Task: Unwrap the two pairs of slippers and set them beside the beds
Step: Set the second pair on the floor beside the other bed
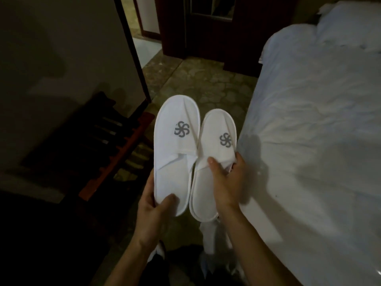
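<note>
Two white slippers with a grey pinwheel logo are held side by side above the floor, toes pointing away from me. My left hand (pixel 153 209) grips the heel of the left slipper (pixel 175 149). My right hand (pixel 225 180) holds the right slipper (pixel 214 141) across its middle, thumb on the upper's edge. No wrapping shows on either slipper. A white bed (pixel 313 141) fills the right side, its edge just right of my right hand.
A dark wooden slatted rack (pixel 115 153) stands low at the left against a pale wall. Patterned stone floor (pixel 206 83) runs ahead to a dark wooden door or cabinet (pixel 206 27). Something white and crumpled (pixel 208 236) lies on the floor below the slippers.
</note>
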The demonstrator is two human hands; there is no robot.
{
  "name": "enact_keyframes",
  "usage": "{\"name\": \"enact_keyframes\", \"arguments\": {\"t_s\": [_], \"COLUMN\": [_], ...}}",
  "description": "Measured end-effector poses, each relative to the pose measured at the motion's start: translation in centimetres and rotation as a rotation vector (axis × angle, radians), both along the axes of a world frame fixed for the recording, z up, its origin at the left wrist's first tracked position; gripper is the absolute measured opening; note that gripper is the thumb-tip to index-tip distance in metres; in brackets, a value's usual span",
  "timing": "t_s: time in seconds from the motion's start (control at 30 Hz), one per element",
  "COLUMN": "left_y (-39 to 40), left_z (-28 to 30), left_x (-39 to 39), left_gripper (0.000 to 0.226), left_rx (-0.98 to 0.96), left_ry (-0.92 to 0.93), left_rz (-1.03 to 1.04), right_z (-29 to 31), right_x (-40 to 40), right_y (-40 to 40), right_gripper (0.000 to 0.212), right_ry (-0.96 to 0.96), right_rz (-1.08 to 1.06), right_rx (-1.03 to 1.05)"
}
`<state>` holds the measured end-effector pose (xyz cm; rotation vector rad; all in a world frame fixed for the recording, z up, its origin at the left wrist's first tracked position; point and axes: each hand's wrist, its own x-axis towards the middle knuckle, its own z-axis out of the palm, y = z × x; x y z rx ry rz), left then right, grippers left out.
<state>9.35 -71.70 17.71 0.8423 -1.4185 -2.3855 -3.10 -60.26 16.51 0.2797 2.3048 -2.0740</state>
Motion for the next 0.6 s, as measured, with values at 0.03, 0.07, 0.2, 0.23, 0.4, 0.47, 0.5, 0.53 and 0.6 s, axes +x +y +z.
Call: {"name": "enact_keyframes", "arguments": {"t_s": [0.03,0.07,0.2,0.23,0.4,0.47,0.5,0.53,0.6], "left_y": [-1.1,-2.2,-7.0,-8.1,-12.4,-13.5,-13.9,-14.3,-14.5], "left_z": [-0.1,-0.1,0.5,0.6,0.5,0.5,0.4,0.4,0.6], "left_x": [0.0,-0.2,-0.9,-1.2,-2.4,-2.8,-3.0,-3.1,-3.5], "left_gripper": [0.078,0.078,0.072,0.069,0.045,0.035,0.031,0.028,0.028], "left_rx": [0.015,0.009,-0.105,-0.126,-0.168,-0.138,-0.098,-0.033,0.12], "left_ry": [0.006,0.006,-0.004,-0.02,-0.14,-0.135,-0.136,-0.132,-0.116], "left_rz": [-0.016,-0.035,-0.108,-0.123,-0.112,-0.057,-0.029,-0.005,-0.001], "right_z": [-0.1,0.0,0.7,0.9,2.1,2.3,2.3,2.4,2.5], "right_x": [0.2,0.4,0.9,0.9,0.7,0.6,0.5,0.5,0.4], "right_y": [-0.9,-1.8,-5.6,-6.5,-10.0,-10.8,-11.3,-11.7,-12.5], "right_gripper": [0.073,0.071,0.071,0.072,0.07,0.066,0.066,0.067,0.067], "right_ry": [-0.013,-0.018,-0.001,0.002,-0.012,-0.044,-0.066,-0.084,-0.106], "right_rz": [-0.013,-0.033,-0.129,-0.157,-0.245,-0.271,-0.275,-0.275,-0.26], "right_rx": [0.009,0.015,0.027,0.025,-0.018,-0.064,-0.074,-0.086,-0.111]}}
